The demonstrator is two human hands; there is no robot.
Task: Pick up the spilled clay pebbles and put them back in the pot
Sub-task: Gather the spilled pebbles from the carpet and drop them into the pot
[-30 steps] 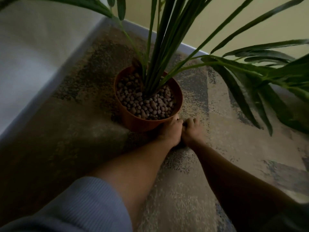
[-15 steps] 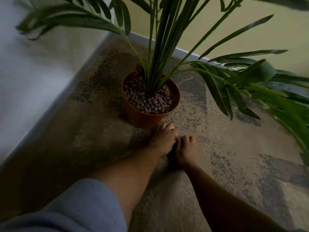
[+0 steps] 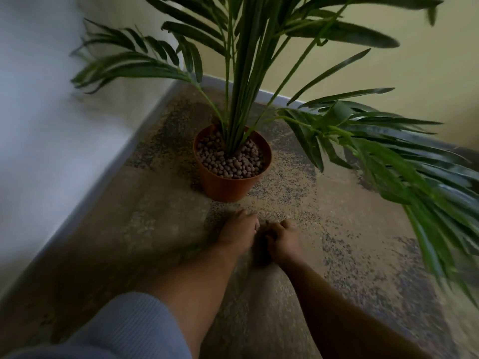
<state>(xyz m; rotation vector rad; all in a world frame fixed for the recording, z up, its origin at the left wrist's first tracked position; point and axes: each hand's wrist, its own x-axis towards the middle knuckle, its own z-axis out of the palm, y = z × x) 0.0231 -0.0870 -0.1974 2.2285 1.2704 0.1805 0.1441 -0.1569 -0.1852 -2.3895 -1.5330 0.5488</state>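
A terracotta pot (image 3: 228, 189) stands on the carpet with a palm-like plant rising from it. Brown clay pebbles (image 3: 233, 164) fill its top around the stems. My left hand (image 3: 238, 231) lies palm down on the carpet a short way in front of the pot, fingers loosely bent and pointing at it. Just to its right is my right hand (image 3: 282, 240), with its fingers curled inward. The blur and dim light hide whether it holds anything. I see no loose pebbles on the carpet.
The patterned carpet (image 3: 324, 229) runs into a room corner, with a white wall (image 3: 51, 125) on the left and a yellow wall (image 3: 427, 73) behind. Long green fronds (image 3: 388, 156) hang low over the floor at the right.
Both hands have drawn back from the base of the pot toward me. The view has pulled back and up, so more of the plant shows. The right hand's fingers look more curled.
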